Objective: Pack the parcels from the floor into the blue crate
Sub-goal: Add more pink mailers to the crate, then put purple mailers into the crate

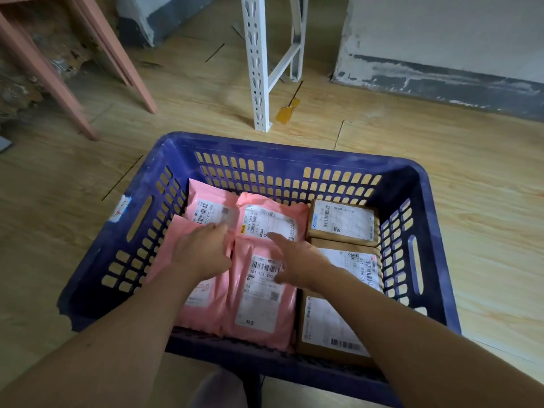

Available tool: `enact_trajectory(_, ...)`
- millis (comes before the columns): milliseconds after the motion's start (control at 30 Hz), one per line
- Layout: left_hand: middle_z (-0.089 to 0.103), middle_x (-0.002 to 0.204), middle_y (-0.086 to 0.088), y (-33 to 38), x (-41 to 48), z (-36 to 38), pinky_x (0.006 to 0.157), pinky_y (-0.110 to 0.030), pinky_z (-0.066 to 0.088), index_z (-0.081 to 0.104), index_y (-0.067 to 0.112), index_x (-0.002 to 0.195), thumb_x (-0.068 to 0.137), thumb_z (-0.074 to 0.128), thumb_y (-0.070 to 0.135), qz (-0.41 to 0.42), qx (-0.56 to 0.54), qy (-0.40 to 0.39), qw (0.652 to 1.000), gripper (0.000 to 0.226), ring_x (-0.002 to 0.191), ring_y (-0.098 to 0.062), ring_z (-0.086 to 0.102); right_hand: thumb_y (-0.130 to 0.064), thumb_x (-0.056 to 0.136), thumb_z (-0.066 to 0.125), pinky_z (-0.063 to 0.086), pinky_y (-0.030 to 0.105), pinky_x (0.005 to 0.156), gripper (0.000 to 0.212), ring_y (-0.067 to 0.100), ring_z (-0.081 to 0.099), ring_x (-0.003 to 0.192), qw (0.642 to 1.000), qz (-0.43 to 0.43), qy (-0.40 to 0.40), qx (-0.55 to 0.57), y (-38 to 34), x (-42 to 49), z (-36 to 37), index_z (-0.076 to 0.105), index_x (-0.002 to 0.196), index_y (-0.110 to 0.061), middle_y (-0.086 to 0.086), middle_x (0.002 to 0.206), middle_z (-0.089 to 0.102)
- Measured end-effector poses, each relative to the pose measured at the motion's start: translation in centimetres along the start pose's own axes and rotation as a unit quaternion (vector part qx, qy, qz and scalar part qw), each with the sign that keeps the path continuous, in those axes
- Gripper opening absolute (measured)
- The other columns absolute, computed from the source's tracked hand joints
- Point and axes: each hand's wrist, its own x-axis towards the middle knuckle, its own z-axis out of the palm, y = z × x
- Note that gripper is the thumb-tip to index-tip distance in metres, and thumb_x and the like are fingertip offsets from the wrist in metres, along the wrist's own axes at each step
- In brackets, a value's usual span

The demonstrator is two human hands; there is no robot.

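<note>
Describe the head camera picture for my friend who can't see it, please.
A person's left hand and right hand reach into a blue crate on a wooden floor, over pink mailer bags. Four pink bags fill its left side and three brown cardboard boxes line the right, with shipping labels showing.

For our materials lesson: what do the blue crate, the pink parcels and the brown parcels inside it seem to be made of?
Blue crate: moulded plastic, matte, judging by its slotted walls. Pink parcels: probably thin plastic film mailers, being glossy and wrinkled. Brown parcels: likely cardboard boxes, matte, with crisp edges and paper labels.
</note>
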Motion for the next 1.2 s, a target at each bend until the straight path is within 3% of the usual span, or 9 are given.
enact_trajectory(67, 0.058, 0.086, 0.004, 1.8, 0.1, -0.9, 0.068, -0.029, 0.039, 0.048, 0.02, 0.085, 0.08, 0.054, 0.022, 0.007, -0.011, 0.06, 0.998, 0.008, 0.08, -0.016, 0.056, -0.023, 0.087, 0.063, 0.055, 0.033, 0.079, 0.074, 0.023, 0.063, 0.099, 0.999, 0.008, 0.031, -0.014, 0.5, -1.1, -1.0, 0.021, 0.147, -0.026, 0.008, 0.116, 0.064)
enact_trajectory(233, 0.057, 0.092, 0.006, 8.0, -0.1, -2.3, 0.066, -0.028, 0.031, 0.049, 0.02, 0.088, 0.084, 0.054, 0.016, 0.099, -0.018, 0.121, 0.988, 0.007, 0.079, -0.015, 0.048, -0.017, 0.09, 0.048, 0.054, 0.029, 0.074, 0.039, 0.021, 0.064, 0.092, 0.988, 0.046, 0.135, 0.056, 2.1, -5.5, -3.7, 0.048, 0.129, -0.026, 0.004, 0.109, 0.067)
enact_trajectory(400, 0.063, 0.097, 0.006, 13.8, -1.2, -4.3, 0.065, -0.026, 0.038, 0.056, 0.02, 0.093, 0.087, 0.056, 0.021, 0.163, -0.044, 0.152, 0.974, 0.006, 0.083, -0.016, 0.058, -0.012, 0.088, 0.05, 0.051, 0.031, 0.082, 0.041, 0.021, 0.06, 0.1, 0.964, 0.077, 0.235, 0.101, 3.8, -10.6, -5.8, 0.055, 0.127, -0.024, 0.002, 0.111, 0.066)
enact_trajectory(467, 0.063, 0.098, 0.008, 16.0, -1.9, -5.3, 0.067, -0.026, 0.038, 0.057, 0.023, 0.093, 0.085, 0.059, 0.02, 0.183, -0.046, 0.151, 0.97, 0.008, 0.082, -0.014, 0.056, -0.013, 0.087, 0.051, 0.05, 0.027, 0.075, 0.038, 0.019, 0.06, 0.097, 0.952, 0.093, 0.266, 0.119, 4.9, -12.6, -6.3, 0.057, 0.123, -0.025, -0.001, 0.108, 0.065)
enact_trajectory(533, 0.061, 0.096, 0.008, 18.2, -2.7, -6.6, 0.068, -0.027, 0.037, 0.058, 0.024, 0.093, 0.085, 0.06, 0.02, 0.201, -0.044, 0.139, 0.969, 0.01, 0.085, -0.014, 0.056, -0.012, 0.087, 0.05, 0.043, 0.023, 0.064, 0.037, 0.017, 0.057, 0.085, 0.943, 0.119, 0.279, 0.137, 5.9, -14.9, -7.1, 0.059, 0.121, -0.025, -0.001, 0.105, 0.063)
enact_trajectory(733, 0.064, 0.088, 0.009, 26.3, -6.1, -9.5, 0.066, -0.027, 0.04, 0.057, 0.026, 0.08, 0.082, 0.057, 0.017, 0.219, -0.14, 0.111, 0.959, 0.009, 0.083, -0.017, 0.057, -0.013, 0.085, 0.056, 0.043, 0.024, 0.074, 0.03, 0.023, 0.061, 0.099, 0.914, 0.195, 0.322, 0.148, 9.1, -23.0, -9.8, 0.065, 0.113, -0.021, 0.002, 0.103, 0.069)
enact_trajectory(833, 0.063, 0.09, 0.009, 30.0, -8.6, -9.9, 0.066, -0.026, 0.041, 0.059, 0.027, 0.081, 0.08, 0.059, 0.017, 0.261, -0.121, 0.1, 0.952, 0.01, 0.083, -0.016, 0.058, -0.013, 0.083, 0.058, 0.041, 0.021, 0.073, 0.031, 0.018, 0.06, 0.095, 0.897, 0.24, 0.338, 0.157, 10.9, -27.2, -10.2, 0.066, 0.111, -0.023, -0.001, 0.102, 0.069)
enact_trajectory(1000, 0.061, 0.092, 0.008, 34.3, -12.5, -10.8, 0.068, -0.028, 0.042, 0.06, 0.027, 0.084, 0.082, 0.057, 0.017, 0.316, -0.113, 0.096, 0.937, 0.011, 0.086, -0.018, 0.058, -0.014, 0.084, 0.061, 0.05, 0.026, 0.081, 0.026, 0.02, 0.062, 0.093, 0.865, 0.289, 0.369, 0.18, 12.9, -33.2, -10.2, 0.068, 0.108, -0.022, 0.004, 0.105, 0.069)
enact_trajectory(1200, 0.064, 0.096, 0.008, 38.4, -15.4, -10.7, 0.067, -0.026, 0.038, 0.063, 0.028, 0.086, 0.083, 0.058, 0.021, 0.357, -0.111, 0.078, 0.924, 0.009, 0.086, -0.017, 0.057, -0.015, 0.084, 0.06, 0.051, 0.027, 0.084, 0.025, 0.021, 0.063, 0.097, 0.847, 0.321, 0.389, 0.166, 13.7, -38.3, -10.0, 0.069, 0.106, -0.022, 0.004, 0.108, 0.068)
